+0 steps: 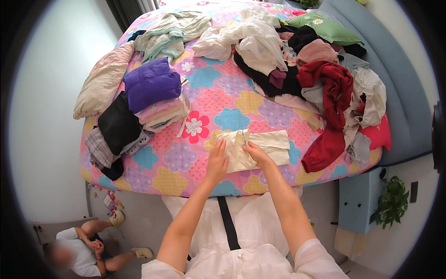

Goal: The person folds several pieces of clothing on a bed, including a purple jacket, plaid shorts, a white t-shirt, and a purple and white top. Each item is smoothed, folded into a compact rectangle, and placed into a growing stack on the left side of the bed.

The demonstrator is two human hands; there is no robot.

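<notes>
A cream garment (270,143), partly folded into a long flat shape, lies near the front edge of the bed. My left hand (217,162) rests flat on its left end with the fingers extended. At the garment's middle, my right hand (257,154) pinches a folded-over edge between thumb and fingers. Left of my hands stands a stack of folded clothes with a purple garment (152,83) on top. Beside it is another folded pile topped by a black garment (119,123).
Loose clothes heap up at the right, with a red garment (329,94) and a white one (256,38). A green pillow (325,28) leans by the blue headboard (393,73). A blue nightstand (359,200) stands lower right. Another person (85,251) sits at lower left.
</notes>
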